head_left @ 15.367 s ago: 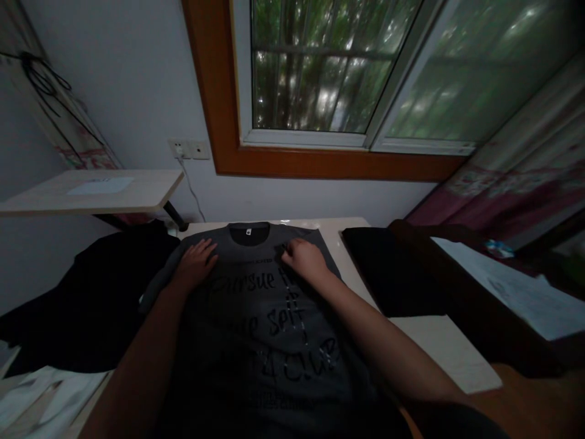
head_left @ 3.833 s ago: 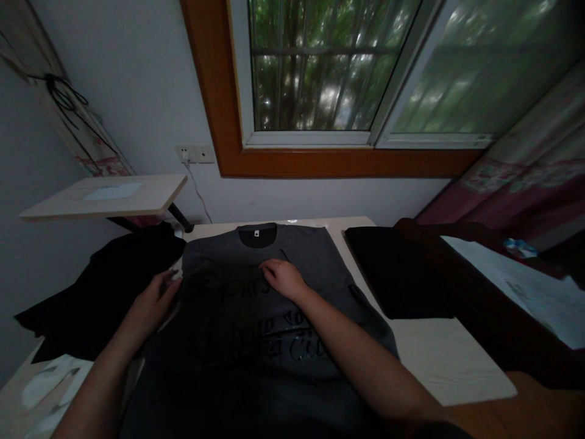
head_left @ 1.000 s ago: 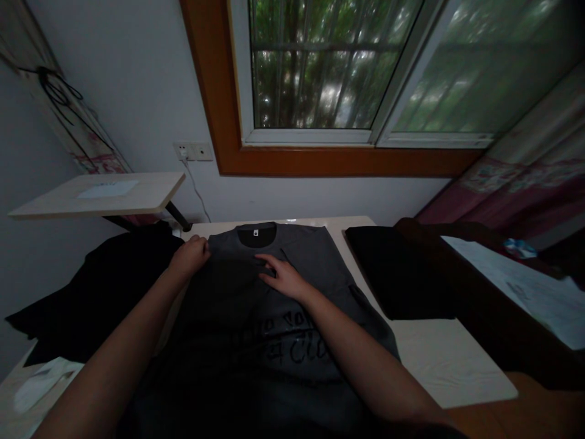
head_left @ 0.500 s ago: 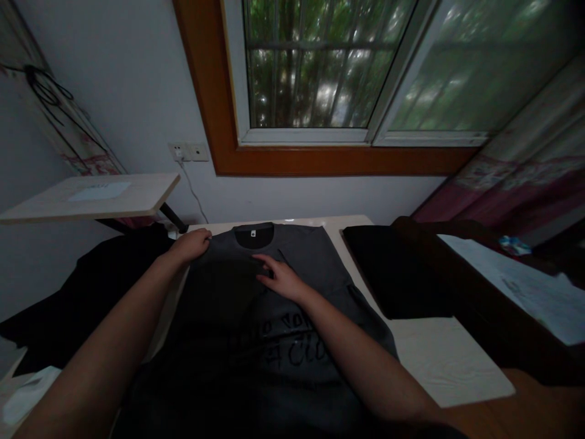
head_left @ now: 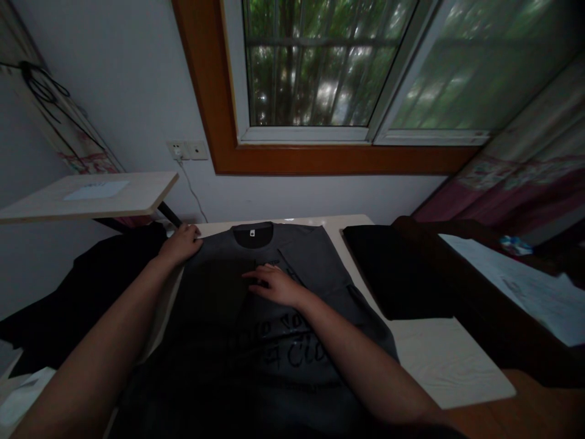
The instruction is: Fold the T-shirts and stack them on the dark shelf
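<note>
A dark grey T-shirt point(head_left: 315, 256) lies spread on the pale table, its neckline towards the window and black lettering across the front. A small white label shows inside the collar. At the shirt's left shoulder edge is my left hand point(head_left: 181, 244), its fingers closed over the fabric; the fingertips are partly hidden. My right hand point(head_left: 276, 285) rests low over the chest with fingers apart, holding nothing. Creases run through the cloth beside it, and my right forearm covers part of the lettering. The shirt's lower part fades into shadow.
Black folded cloth point(head_left: 393, 268) lies at the right of the table point(head_left: 450, 360). A dark heap of fabric point(head_left: 105, 274) sits at the left, below a raised wooden shelf point(head_left: 132, 189). White sheets point(head_left: 512, 280) lie farther right. A window point(head_left: 320, 73) is ahead.
My left hand has moved left, and the shirt's shoulder edge has shifted with it. My right hand has slid slightly left and down the chest, towards me.
</note>
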